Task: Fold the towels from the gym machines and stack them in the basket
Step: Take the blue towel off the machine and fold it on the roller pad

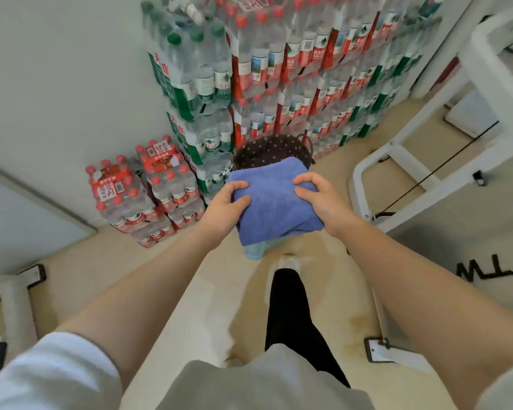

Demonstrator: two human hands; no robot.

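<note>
Shrink-wrapped packs of water bottles [148, 190] stand stacked on the beige floor [190, 306] against a pale wall. Both bare arms reach forward: the left hand [225, 205] and right hand [320, 199] curl their fingers [240, 186] onto a soft, folded blue towel [276, 208], held above a dark, dotted basket [267, 150].

Shrink-wrapped packs of water bottles [293, 72] are stacked high against the white wall [57, 84], with a lower pile of red-capped packs [142, 193] just beside them on the beige floor [208, 306]. A white metal machine frame [427, 161] stands to the right.
</note>
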